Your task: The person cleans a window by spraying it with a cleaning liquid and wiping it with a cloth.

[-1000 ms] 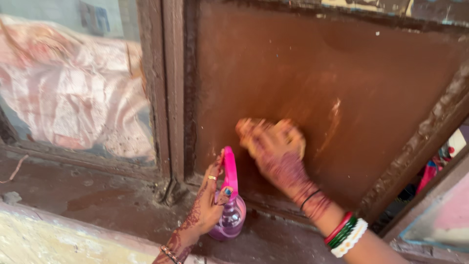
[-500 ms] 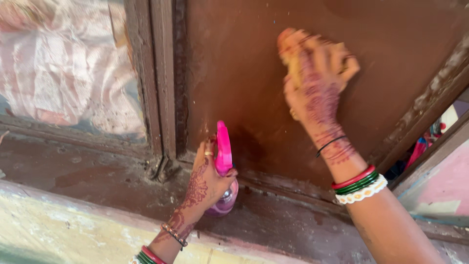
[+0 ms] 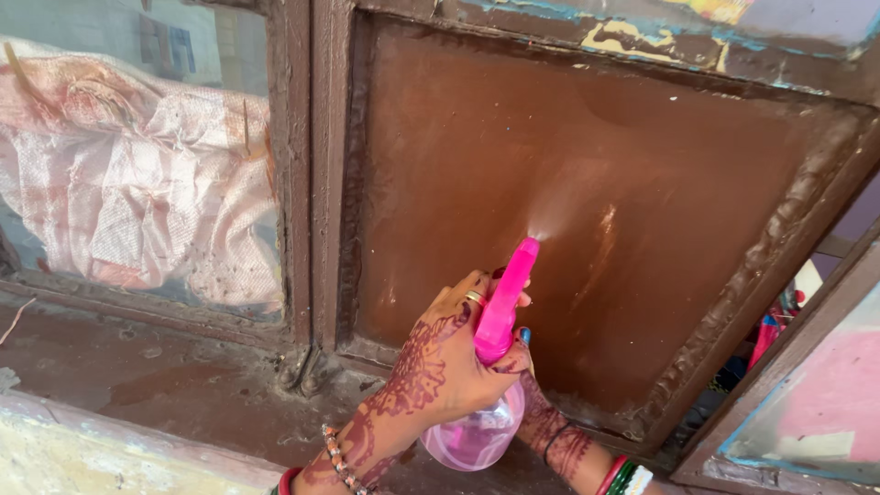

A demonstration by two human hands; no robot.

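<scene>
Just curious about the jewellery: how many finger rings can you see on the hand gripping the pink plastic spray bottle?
1: a gold ring on the left hand, beside the bottle's pink neck. Other fingers wrap behind, possibly hiding more.

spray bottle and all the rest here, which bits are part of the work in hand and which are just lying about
In use:
pink spray bottle
left hand
right hand
brown window pane

Just lying about:
white woven sack behind the left glass
dusty sill

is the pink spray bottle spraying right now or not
Spraying: a faint mist fans from the pink spray bottle nozzle toward the brown window panel, with the left hand gripping it.
</scene>
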